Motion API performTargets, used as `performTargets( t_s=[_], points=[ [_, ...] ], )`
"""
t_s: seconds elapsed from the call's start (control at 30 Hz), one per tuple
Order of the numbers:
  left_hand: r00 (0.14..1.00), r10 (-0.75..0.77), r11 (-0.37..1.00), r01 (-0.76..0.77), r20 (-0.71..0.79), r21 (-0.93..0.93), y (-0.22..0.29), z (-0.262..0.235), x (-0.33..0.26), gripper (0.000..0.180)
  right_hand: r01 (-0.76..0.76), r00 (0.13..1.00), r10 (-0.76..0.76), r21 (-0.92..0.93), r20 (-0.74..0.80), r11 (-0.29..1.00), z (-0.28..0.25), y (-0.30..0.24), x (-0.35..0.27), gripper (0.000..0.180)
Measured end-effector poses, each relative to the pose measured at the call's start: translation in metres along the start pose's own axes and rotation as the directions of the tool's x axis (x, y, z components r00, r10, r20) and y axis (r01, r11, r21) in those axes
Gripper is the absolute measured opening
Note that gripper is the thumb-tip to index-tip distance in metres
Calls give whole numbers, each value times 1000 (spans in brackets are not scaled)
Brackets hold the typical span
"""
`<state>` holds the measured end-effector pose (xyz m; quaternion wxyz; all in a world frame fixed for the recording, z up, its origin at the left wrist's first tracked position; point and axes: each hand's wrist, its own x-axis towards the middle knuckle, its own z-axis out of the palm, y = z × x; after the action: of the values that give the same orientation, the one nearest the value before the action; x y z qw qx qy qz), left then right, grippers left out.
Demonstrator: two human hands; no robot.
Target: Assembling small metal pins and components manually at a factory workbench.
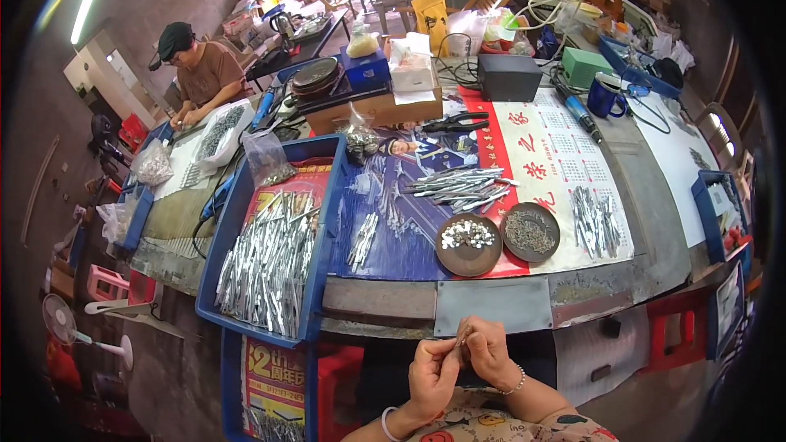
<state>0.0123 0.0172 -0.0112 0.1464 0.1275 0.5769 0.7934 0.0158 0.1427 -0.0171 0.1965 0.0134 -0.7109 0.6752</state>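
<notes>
My left hand and my right hand meet at the table's front edge, fingers pinched together. What they hold between the fingertips is mostly hidden; only a small bit of it shows. Beyond them lie two round brown dishes, one with shiny flat metal pieces, the other with small dull metal parts. Behind the dishes is a heap of slim silvery metal strips. A smaller bunch of strips lies to the left, and another pile to the right.
A blue tray full of metal strips stands at the left. Pliers, a blue-handled power tool, a dark blue mug and a dark box are farther back. A person works at the far left.
</notes>
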Motion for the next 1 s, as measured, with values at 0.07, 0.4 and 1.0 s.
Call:
performTargets(
  t_s=[0.07, 0.4, 1.0],
  points=[
    [999, 25, 996, -29, 42, 86, -8, -2, -4, 15, 39, 999, -39, -11, 18, 999, -2, 7, 0, 29],
    [997, 81, 996, -81, 8, 42, -3, -3, 1, 17, 234, 972, -235, -98, -3, 967, 6, 15, 2, 19],
    [972, 210, 969, -193, -106, 156, 9, -14, -3, 16, 95, 994, -110, -323, -27, 942, 32, -4, 1, 29]
  ],
)
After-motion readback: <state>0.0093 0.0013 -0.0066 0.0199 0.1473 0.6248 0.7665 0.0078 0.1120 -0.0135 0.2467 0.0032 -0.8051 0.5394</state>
